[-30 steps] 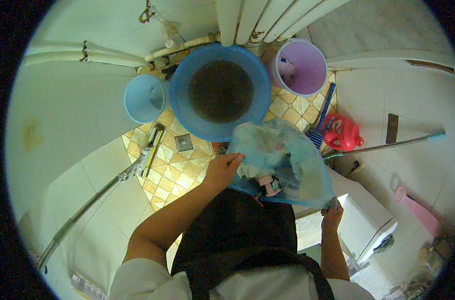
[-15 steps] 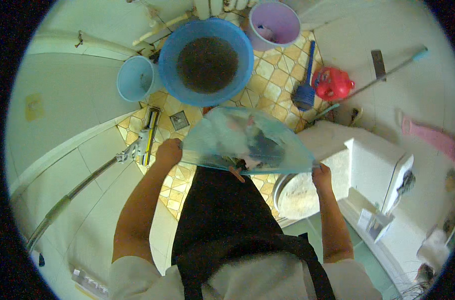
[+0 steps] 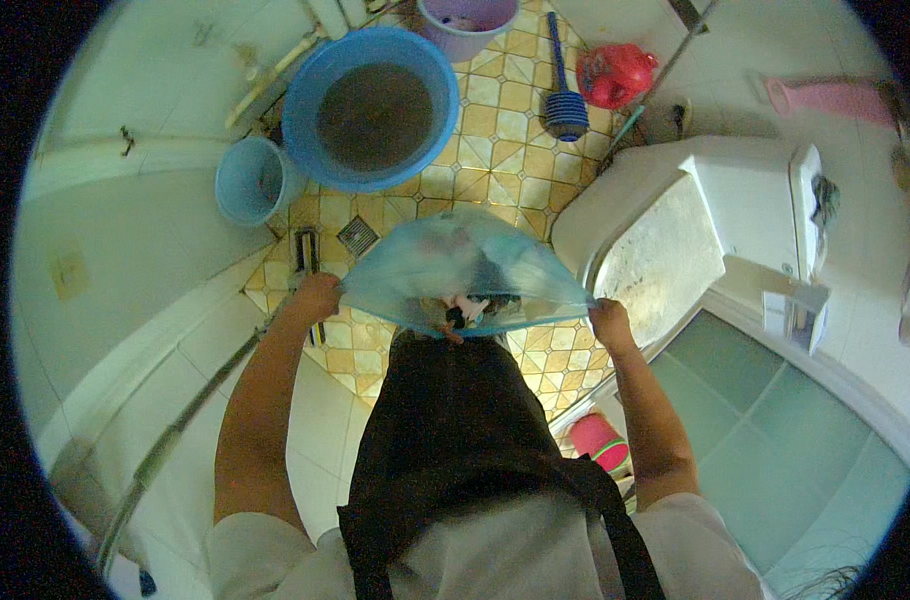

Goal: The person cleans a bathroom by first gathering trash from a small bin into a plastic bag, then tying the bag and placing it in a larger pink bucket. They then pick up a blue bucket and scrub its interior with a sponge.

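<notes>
A translucent blue-green plastic bag [image 3: 445,255] is stretched wide in front of my dark trousers. My left hand [image 3: 318,296] is closed on its left corner, and my right hand [image 3: 612,324] pinches the right corner. Through the film and at the mouth I see mixed rubbish [image 3: 467,312], with white, dark and pinkish bits; its exact kinds cannot be made out. The bag hangs above the yellow tiled floor [image 3: 485,140].
Ahead stand a large blue basin [image 3: 443,115] of dark, murky water, a light blue bucket [image 3: 233,185] and a purple bucket [image 3: 470,42]. A blue plunger [image 3: 566,115] and red bag [image 3: 615,76] lie beyond. A mop [image 3: 310,262] is at left, a white fixture [image 3: 755,205] right.
The view has turned rightward, so the white fixture shows more fully and a pink-red bucket appears beside my right arm. Both hands keep hold of the bag, whose mouth is drawn slightly narrower.
</notes>
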The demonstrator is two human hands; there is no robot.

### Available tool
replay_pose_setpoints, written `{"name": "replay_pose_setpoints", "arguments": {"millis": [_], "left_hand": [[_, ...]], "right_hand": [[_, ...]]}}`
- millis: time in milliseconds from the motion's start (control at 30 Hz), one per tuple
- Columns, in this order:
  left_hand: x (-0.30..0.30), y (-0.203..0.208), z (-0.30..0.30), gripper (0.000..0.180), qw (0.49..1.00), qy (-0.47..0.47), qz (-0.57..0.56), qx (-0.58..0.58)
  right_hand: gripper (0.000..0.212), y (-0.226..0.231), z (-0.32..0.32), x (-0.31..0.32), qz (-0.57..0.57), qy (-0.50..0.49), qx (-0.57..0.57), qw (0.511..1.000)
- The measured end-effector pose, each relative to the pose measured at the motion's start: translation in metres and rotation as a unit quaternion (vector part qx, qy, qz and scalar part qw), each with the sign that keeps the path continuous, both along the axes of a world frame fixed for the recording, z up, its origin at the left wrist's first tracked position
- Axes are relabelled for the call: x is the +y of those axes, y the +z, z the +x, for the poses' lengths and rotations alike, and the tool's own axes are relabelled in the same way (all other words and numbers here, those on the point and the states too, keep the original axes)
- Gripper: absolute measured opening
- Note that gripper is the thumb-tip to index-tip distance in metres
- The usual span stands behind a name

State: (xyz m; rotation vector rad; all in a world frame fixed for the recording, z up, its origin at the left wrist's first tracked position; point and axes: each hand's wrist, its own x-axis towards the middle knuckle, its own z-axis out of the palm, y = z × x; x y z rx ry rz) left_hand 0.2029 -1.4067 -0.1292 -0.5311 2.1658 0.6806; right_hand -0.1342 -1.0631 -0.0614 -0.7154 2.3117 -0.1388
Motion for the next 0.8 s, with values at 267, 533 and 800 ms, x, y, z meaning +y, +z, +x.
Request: {"name": "replay_pose_setpoints", "arguments": {"millis": [267,533,800], "left_hand": [[0.024,-0.014,-0.008,0.024,0.610,0.761,0.223,-0.012],[0.062,-0.034,-0.002,0.024,0.870,0.481,0.088,0.056],[0.095,0.048,-0.056,0.041,0.983,0.115,0.005,-0.141]], "right_hand": [[0.026,0.047,0.107,0.073,0.001,0.009,-0.079,0.997],[0.035,0.089,0.150,0.115,0.014,-0.041,-0.158,0.986],[0.037,0.088,0.201,0.207,0.004,-0.212,-0.181,0.960]]}}
